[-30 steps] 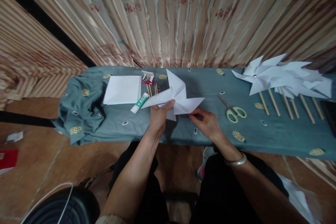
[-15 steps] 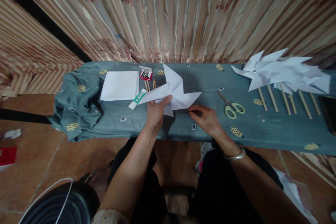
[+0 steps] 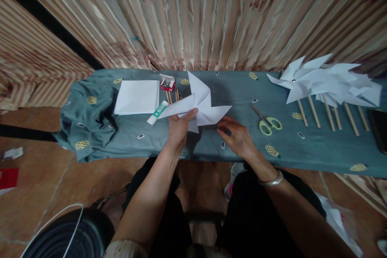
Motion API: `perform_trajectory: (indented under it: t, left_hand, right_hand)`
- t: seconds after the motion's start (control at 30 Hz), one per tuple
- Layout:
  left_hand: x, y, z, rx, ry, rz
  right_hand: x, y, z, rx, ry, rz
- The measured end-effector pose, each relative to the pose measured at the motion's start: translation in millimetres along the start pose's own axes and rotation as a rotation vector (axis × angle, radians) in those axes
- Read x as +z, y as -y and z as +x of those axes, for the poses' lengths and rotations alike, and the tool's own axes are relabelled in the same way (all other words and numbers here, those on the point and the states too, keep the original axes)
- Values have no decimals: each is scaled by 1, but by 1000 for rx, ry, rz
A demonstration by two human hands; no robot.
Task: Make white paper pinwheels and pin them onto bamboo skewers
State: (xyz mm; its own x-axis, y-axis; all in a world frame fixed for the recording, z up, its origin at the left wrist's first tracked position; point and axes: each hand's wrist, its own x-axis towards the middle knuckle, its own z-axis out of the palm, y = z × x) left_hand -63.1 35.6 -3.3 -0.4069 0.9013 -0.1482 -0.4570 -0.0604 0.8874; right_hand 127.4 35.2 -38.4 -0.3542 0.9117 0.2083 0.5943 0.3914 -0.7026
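Note:
A folded white paper pinwheel (image 3: 204,102) is pinched at its centre by my left hand (image 3: 178,128), with the thumb on top and the other fingers hidden beneath. Its blades fan out above the cloth. Just right of the lowest blade, my right hand (image 3: 237,135) is closed, thumb and forefinger together. A tiny shiny thing at those fingertips looks like a thumbtack (image 3: 217,129). Left of the pinwheel, a green and white glue tube (image 3: 157,113) lies by short wooden sticks (image 3: 169,96). Behind them stands an open red and white box of thumbtacks (image 3: 167,84).
A stack of white paper (image 3: 137,96) lies on the left of the green-grey cloth (image 3: 242,88). Scissors with light green handles (image 3: 266,123) rest to the right. Further right are several finished pinwheels on sticks (image 3: 329,82) and a dark phone (image 3: 377,129). A curtain (image 3: 205,20) hangs behind.
My right hand has turned slightly at the fingertips, so a tiny shiny spot now shows there. The pinwheel and my left hand have hardly moved.

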Motion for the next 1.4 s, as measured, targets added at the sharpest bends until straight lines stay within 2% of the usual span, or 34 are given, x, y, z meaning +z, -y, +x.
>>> perform_trajectory:
  t: [0.37,0.87,1.13,1.4]
  left_hand:
    - [3,-1,-4,-1,30,-25]
    - [7,5,-5,-21,30,-44]
    - [7,8,-6,-62,25,20]
    - [8,8,-8,-75,21,17]
  right_hand:
    - [-7,-2,-10,-127,6,-179]
    - [-5,0,-11,-46,-18,-119]
    - [-8,6,-14,38,0,-77]
    - [-12,6,-16,43,-8,-50]
